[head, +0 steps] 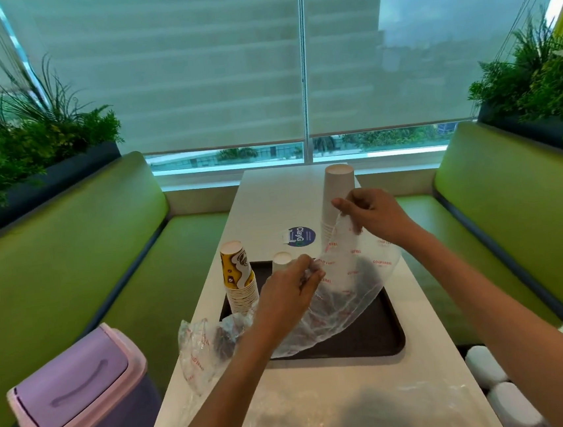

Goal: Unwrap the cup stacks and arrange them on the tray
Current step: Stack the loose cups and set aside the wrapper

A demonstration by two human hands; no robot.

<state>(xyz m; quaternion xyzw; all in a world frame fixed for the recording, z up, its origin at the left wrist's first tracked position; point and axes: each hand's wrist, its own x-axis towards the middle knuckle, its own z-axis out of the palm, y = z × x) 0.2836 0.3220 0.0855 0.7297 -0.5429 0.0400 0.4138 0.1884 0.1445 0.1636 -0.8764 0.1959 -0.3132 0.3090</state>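
Note:
A dark tray (381, 338) lies on the white table (264, 194). A yellow-patterned cup stack (239, 279) stands upside down at the tray's left edge, with a small white cup (280, 261) beside it. A tall white cup stack (336, 197) stands beyond the tray on the right. My left hand (288, 293) and my right hand (373, 213) each pinch an end of a clear plastic wrapper (353, 296) with red print, stretched between them over the tray. Whether it still touches the tall stack is unclear.
A second crumpled wrapper (200, 348) lies at the table's left edge. A lilac swing-lid bin (81, 394) sits on the left green bench. More wrapped white cup stacks (495, 378) lie on the right bench. A round blue sticker (301, 236) is on the table.

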